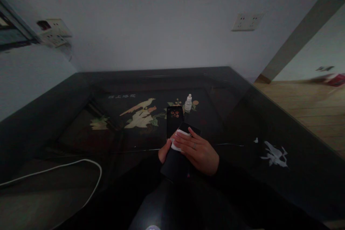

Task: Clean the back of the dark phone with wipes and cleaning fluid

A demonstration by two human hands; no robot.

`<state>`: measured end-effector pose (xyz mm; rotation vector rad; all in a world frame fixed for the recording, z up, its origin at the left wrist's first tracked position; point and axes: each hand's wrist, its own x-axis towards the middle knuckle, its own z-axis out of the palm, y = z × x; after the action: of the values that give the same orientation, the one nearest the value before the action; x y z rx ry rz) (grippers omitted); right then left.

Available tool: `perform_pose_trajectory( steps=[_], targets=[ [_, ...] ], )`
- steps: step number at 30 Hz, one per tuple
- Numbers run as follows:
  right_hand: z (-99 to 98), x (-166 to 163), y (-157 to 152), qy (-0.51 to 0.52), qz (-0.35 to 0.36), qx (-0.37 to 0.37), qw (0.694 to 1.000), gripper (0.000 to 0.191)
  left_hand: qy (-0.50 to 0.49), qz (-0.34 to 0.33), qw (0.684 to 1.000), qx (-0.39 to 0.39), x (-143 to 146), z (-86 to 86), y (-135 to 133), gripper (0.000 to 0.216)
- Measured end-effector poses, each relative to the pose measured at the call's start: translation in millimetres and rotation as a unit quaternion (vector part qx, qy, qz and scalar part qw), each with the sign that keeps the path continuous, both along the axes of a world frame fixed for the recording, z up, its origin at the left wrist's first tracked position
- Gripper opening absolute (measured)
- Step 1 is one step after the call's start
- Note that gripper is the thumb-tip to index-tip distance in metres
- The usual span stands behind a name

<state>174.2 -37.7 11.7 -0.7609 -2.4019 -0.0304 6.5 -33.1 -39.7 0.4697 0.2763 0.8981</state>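
My left hand (pixel 164 151) grips a dark, flat phone (pixel 175 165) by its left edge, low over the black table. Lying across the phone's face, my right hand (pixel 201 153) presses a folded white wipe (pixel 176 145) against it with its fingers; a ring is on one finger. Just beyond the phone lies a black phone case (pixel 171 122) with round camera holes at its far end. A small white dropper bottle (pixel 188 105) stands upright to the right of that case.
The glossy black table (pixel 215 179) has an inlaid bird picture (pixel 140 116). Crumpled white scraps (pixel 275 155) lie at the right. A white cable (pixel 91 160) curves across the left. Sockets (pixel 247 22) are on the wall behind.
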Motion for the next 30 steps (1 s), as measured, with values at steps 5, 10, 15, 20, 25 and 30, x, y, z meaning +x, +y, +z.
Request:
perform_pose_trajectory(
  steps=[5, 10, 15, 20, 25, 30],
  targets=[
    [2.8, 17, 13, 0.07, -0.068, -0.078, 0.992, 0.035, 0.017, -0.137, 0.99, 0.018, -6, 13.9, 2, 0.079],
    [-1.8, 32, 20, 0.137, -0.072, -0.144, 0.977, 0.032, 0.025, -0.157, 0.987, 0.03, -15, 23.0, 5, 0.077],
    [-6.9, 28, 17, 0.172, -0.141, -0.105, 0.969, 0.028, 0.023, -0.169, 0.985, 0.028, -13, 19.3, 6, 0.081],
    [0.6, 32, 19, 0.217, -0.12, -0.121, 0.961, 0.016, 0.024, -0.158, 0.986, 0.042, -11, 20.0, 4, 0.08],
    [15.5, 37, 19, 0.164, -0.023, -0.172, 0.971, 0.011, 0.035, -0.167, 0.984, 0.041, -12, 18.9, 3, 0.077],
    [21.6, 37, 18, 0.084, 0.046, -0.195, 0.976, 0.017, 0.048, -0.183, 0.981, 0.034, -13, 17.8, 3, 0.081]
  ],
)
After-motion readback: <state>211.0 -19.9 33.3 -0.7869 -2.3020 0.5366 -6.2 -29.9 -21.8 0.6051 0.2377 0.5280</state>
